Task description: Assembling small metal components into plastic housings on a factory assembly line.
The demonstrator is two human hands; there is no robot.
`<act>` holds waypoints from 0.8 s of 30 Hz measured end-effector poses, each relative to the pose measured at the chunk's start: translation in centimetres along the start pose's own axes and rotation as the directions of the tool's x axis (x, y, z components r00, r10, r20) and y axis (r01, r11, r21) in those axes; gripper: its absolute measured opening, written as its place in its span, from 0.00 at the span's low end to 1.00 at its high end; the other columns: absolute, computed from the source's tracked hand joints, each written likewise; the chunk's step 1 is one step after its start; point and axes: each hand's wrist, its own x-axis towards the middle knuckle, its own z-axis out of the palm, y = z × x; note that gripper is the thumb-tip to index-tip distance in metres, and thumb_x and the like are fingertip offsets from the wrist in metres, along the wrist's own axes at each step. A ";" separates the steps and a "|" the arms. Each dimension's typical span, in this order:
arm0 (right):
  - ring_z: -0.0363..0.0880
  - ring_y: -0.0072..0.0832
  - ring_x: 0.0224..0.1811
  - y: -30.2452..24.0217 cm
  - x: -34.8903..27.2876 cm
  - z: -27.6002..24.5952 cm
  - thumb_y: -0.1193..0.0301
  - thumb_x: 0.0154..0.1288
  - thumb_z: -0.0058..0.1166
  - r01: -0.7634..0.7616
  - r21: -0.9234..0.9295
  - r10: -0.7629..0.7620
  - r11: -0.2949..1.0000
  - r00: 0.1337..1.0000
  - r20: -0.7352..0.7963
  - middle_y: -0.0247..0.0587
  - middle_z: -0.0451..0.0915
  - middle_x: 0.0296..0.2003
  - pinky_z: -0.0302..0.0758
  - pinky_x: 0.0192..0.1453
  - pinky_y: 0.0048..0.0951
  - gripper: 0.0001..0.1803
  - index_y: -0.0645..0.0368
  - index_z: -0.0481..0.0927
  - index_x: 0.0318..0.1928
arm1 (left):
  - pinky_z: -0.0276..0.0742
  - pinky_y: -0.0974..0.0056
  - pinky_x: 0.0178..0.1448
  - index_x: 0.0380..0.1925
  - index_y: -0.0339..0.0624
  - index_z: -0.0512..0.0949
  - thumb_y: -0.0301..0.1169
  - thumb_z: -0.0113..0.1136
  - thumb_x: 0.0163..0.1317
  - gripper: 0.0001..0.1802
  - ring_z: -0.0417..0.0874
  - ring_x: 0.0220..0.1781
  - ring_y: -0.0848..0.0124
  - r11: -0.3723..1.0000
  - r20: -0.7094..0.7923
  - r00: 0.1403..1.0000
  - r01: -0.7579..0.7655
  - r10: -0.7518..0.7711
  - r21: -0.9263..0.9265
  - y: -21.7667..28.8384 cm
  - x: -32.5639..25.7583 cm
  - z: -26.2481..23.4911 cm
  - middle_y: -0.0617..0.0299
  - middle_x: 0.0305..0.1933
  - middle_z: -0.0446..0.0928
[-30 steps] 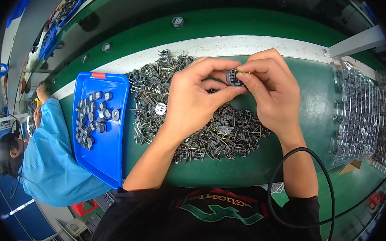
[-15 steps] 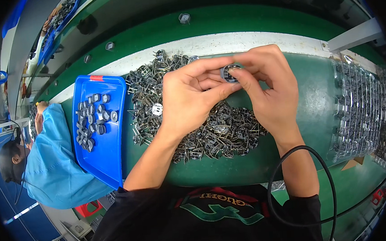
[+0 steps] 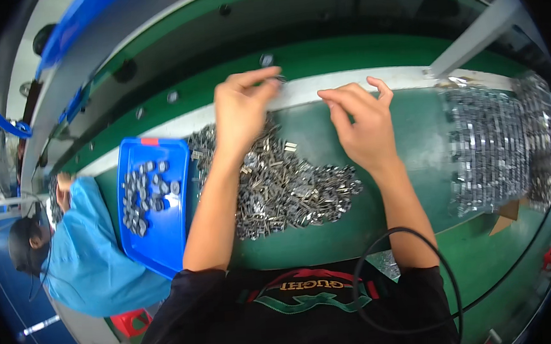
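Note:
My left hand [image 3: 243,110] pinches a small round dark part [image 3: 280,79] between thumb and fingertips, over the white rail [image 3: 308,88] at the table's far edge. Motion blurs the part a little. To its right, my right hand [image 3: 363,124] hovers above the green table with its fingers loosely apart and nothing visible in them. Below and between both hands spreads a heap of small metal pronged parts [image 3: 283,194]. A blue tray [image 3: 159,241] left of my left forearm holds several grey round parts [image 3: 141,189].
Beyond the rail runs a green belt [image 3: 218,89] carrying a few spaced round parts [image 3: 172,97]. Clear plastic packs of parts [image 3: 488,151] are stacked at the right. A black cable [image 3: 452,281] loops by my right arm. A person in blue [image 3: 96,255] sits at the left.
My hands have come apart. The left one has carried the round part away toward the far rail, and the right one has let go of it and opened.

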 end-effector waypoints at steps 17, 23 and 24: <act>0.85 0.32 0.39 -7.5 0.2 -9.1 0.77 0.46 0.59 0.611 -0.261 -0.627 0.747 0.779 0.031 0.33 0.75 0.21 0.72 0.68 0.35 0.06 0.61 0.82 0.28 | 0.65 0.75 0.26 0.45 0.34 0.84 0.36 0.59 0.66 0.17 0.72 0.24 0.83 0.960 0.386 0.918 0.023 0.091 -0.279 9.7 0.0 0.5 0.61 0.31 0.83; 0.84 0.35 0.41 -8.7 -0.1 -8.4 0.74 0.40 0.59 0.622 0.018 -0.622 0.783 0.783 -0.014 0.35 0.74 0.21 0.79 0.59 0.33 0.08 0.63 0.81 0.26 | 0.65 0.75 0.25 0.42 0.26 0.84 0.33 0.58 0.62 0.18 0.73 0.23 0.80 0.894 0.439 0.839 -0.117 0.322 -0.432 13.2 -5.9 -1.6 0.60 0.26 0.79; 0.84 0.35 0.40 -8.9 -0.3 -8.3 0.74 0.40 0.59 0.616 0.048 -0.616 0.786 0.787 -0.005 0.36 0.75 0.22 0.79 0.58 0.33 0.09 0.63 0.81 0.26 | 0.65 0.75 0.25 0.41 0.26 0.84 0.32 0.59 0.61 0.17 0.73 0.23 0.80 0.882 0.405 0.841 -0.162 0.358 -0.443 13.0 -6.3 -1.9 0.60 0.26 0.79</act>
